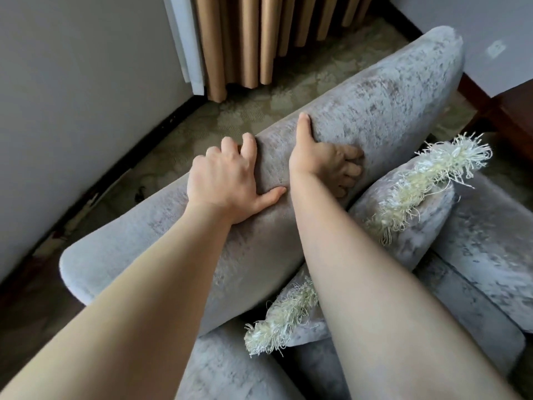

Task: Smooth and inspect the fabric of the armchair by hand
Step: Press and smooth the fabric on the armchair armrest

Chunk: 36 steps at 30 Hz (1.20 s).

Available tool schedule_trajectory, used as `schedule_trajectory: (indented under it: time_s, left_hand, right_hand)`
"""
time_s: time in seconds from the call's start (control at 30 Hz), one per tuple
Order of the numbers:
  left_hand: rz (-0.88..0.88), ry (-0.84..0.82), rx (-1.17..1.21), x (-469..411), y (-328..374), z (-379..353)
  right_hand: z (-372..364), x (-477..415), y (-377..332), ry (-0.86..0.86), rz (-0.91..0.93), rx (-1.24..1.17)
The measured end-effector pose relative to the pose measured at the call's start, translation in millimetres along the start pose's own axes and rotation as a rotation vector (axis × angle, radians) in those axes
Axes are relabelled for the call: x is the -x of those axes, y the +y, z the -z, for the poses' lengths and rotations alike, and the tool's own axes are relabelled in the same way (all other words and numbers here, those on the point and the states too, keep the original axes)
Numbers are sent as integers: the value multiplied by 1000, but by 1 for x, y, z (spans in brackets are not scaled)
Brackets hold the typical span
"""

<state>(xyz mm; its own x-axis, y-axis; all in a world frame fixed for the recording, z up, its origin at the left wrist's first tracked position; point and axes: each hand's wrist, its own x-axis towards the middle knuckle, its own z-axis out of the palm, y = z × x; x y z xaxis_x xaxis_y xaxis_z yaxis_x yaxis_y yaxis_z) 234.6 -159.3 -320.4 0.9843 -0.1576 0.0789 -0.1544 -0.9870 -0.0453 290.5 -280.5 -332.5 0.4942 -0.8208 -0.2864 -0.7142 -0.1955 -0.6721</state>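
A grey velvet armchair [389,102] fills the middle of the view, its thick backrest top running from lower left to upper right. My left hand [225,180] lies over the backrest's top edge, fingers curled down its far side and thumb stretched along the near face. My right hand [323,157] presses on the backrest just to the right, thumb pointing up along the top and fingers spread down the seat-side face. Neither hand holds anything loose. A grey cushion [409,226] with a pale fringe leans against the backrest under my right forearm.
Patterned green carpet [288,96] lies behind the chair. A grey wall [72,96] stands at the left, tan curtains [259,39] hang at the back, and a dark wooden piece of furniture [510,105] sits at the far right. The chair's armrest [490,255] is at the right.
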Motion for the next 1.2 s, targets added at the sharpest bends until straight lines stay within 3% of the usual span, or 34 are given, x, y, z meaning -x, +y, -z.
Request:
schedule_trajectory:
  time_s: [0.43, 0.9, 1.2]
  left_hand:
    - [-5, -4, 48, 16, -5, -13]
    - [-137, -316, 75, 1, -3, -4]
    - [-266, -381, 13, -4, -6, -2]
  right_hand:
    - [-8, 10, 17, 100, 18, -13]
    - [-12, 17, 15, 249, -9, -47]
    - [-15, 19, 17, 256, -16, -19]
